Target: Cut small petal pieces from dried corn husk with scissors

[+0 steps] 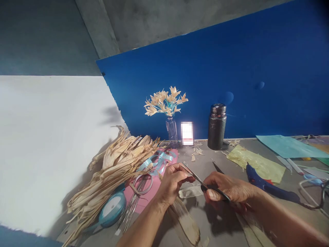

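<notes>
My right hand [223,187] grips a pair of scissors [195,176] by its dark handles, with the blades apart and one pointing toward my left hand. The fingers of my left hand [171,185] are pinched together close to that blade's tip. Whatever they hold is too small or hidden to make out. Below my hands lie a pale strip [190,192] and a dried corn husk piece [185,219] on the grey table. A large bundle of dried corn husks [115,168] lies left of my left hand.
A roll of blue ribbon [112,209], thin wires [133,202] and pink paper [151,188] lie at left. Behind stand a glass vase [171,132] of husk flowers [164,101] and a dark flask [217,127]. A blue glue gun [269,188] and yellow-green paper [257,164] lie right.
</notes>
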A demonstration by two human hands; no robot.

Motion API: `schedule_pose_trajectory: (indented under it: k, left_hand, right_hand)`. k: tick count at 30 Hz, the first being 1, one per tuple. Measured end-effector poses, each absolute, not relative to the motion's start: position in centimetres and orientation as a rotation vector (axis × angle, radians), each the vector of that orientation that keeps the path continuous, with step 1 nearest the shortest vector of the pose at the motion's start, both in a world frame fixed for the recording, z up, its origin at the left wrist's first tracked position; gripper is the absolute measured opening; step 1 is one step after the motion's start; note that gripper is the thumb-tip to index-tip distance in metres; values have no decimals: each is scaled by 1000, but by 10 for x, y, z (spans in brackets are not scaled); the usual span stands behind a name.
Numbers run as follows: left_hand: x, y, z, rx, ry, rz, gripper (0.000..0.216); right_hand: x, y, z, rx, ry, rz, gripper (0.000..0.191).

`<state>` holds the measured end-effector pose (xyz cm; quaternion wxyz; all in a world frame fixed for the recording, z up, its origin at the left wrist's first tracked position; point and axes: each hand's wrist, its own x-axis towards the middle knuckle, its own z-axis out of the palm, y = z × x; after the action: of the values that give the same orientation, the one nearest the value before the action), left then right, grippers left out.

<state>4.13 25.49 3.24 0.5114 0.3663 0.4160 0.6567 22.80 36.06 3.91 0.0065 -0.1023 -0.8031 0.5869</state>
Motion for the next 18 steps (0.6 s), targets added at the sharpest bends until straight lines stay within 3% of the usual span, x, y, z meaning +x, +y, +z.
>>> schedule_pose_trajectory:
  k: [18]
  left_hand:
    - [41,254,34,875,959,1639,14]
  right_hand:
    - [227,357,42,-429,-2503,1771,61]
